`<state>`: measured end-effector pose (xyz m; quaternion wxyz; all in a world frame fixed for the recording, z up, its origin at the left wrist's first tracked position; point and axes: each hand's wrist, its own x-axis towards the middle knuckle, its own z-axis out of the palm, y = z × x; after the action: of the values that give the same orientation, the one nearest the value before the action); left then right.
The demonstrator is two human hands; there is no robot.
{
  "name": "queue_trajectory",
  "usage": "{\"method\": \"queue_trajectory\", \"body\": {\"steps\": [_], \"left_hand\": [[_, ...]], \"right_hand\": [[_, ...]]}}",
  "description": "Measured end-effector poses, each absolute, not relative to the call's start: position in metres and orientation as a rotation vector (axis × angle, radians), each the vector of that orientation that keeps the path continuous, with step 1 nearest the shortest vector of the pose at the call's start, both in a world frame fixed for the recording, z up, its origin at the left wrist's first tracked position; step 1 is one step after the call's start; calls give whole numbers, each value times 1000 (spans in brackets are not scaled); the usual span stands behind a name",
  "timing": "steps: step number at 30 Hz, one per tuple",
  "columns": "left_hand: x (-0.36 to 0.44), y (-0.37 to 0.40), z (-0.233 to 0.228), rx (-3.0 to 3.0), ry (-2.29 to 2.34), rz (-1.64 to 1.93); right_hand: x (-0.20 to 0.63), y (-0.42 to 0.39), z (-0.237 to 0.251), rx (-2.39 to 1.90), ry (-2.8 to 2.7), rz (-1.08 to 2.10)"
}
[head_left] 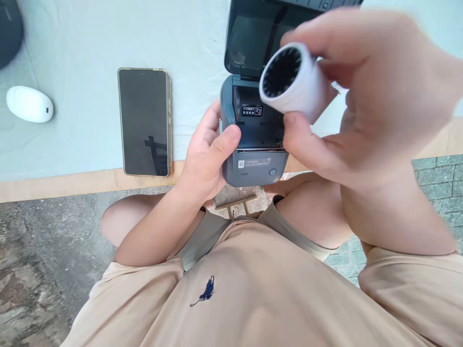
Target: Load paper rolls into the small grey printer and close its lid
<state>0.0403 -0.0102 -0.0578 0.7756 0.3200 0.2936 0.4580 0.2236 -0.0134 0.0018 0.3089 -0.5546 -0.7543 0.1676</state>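
The right hand [361,91] pinches a white paper roll [294,82] between thumb below and fingers above, holding it in the air just over the open bay of a small grey-blue label printer [253,164]. The roll's end faces the camera, showing a dark ribbed core. The left hand [208,154] grips the printer's left side, thumb laid across the front edge of the bay, fingers wrapped behind. The printer sits at the near edge of the tabletop [90,38], which is covered in pale cloth with a wooden border showing along the front. Its lid [253,33] stands open and tilted back.

Inside the bay a small black sticker [252,111] carries white characters, too small to read. On the front panel a pale label [255,164] bears two lines of tiny print, also unreadable, and a round button [272,171] sits to its right.

A dark-screened phone [144,120] lies flat to the left of the printer, well apart. Farther left rests a white oval device [29,103]. The person's beige shirt shows a small navy embroidered logo [206,291] of a horse and rider.
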Motion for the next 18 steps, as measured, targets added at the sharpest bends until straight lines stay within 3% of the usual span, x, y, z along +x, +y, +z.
{"method": "queue_trajectory", "body": {"steps": [4, 9, 18], "left_hand": [[42, -12, -56, 713, 635, 984], [41, -12, -54, 741, 667, 981], [41, -11, -55, 699, 634, 998]], "right_hand": [[219, -13, -5, -1196, -2154, -108], [219, -13, -15, -1269, -2196, -207], [215, -10, -12, -1130, -2031, 169]]}}
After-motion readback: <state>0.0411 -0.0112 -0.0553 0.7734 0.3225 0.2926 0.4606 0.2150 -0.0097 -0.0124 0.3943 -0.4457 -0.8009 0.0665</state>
